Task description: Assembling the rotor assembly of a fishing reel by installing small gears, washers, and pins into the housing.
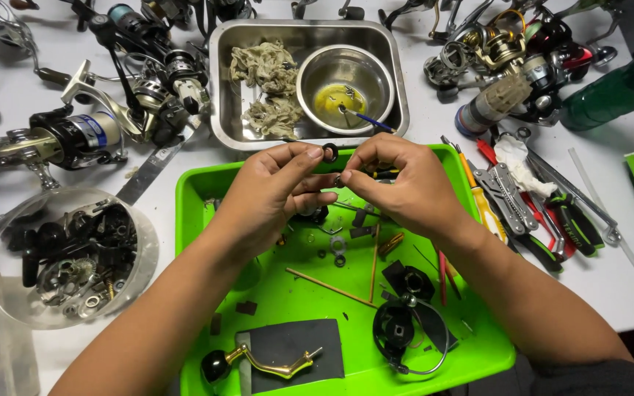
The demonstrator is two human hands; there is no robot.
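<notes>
Head view: left hand (pixel 269 194) pinching small black ring (pixel 329 152) at fingertips, right hand (pixel 398 183) pinching tiny metal part (pixel 338 180) just beside it, both above green tray (pixel 192 213) on white tabletop (pixel 434 117); gold crank handle (pixel 273 359) lying in tray.

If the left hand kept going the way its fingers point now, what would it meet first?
Almost at once the right hand: the left hand points right and slightly away, its fingertips pinching a small black ring right beside the right fingertips. Depth between them is unclear.
</notes>
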